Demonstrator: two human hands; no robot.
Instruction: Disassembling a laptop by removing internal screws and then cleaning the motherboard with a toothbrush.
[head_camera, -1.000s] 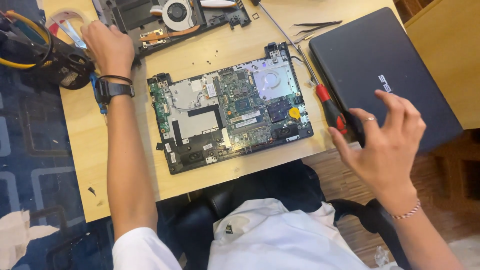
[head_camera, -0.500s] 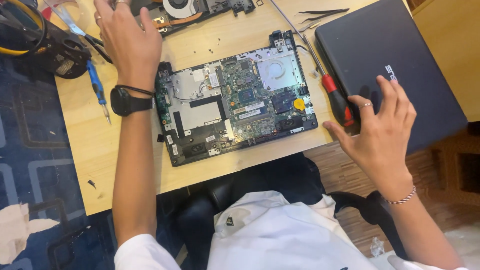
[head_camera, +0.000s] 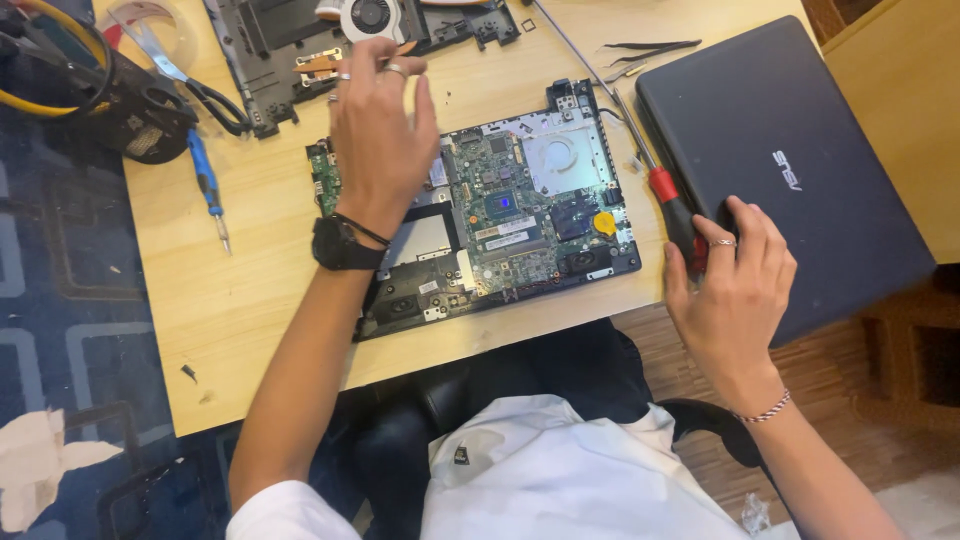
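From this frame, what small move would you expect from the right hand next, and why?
Probably closing the right hand around the red-and-black screwdriver and lifting it. Its fingers already rest on the handle, which lies at the table's edge beside the closed laptop. The left hand hovers over the opened laptop base, empty as far as I can tell.
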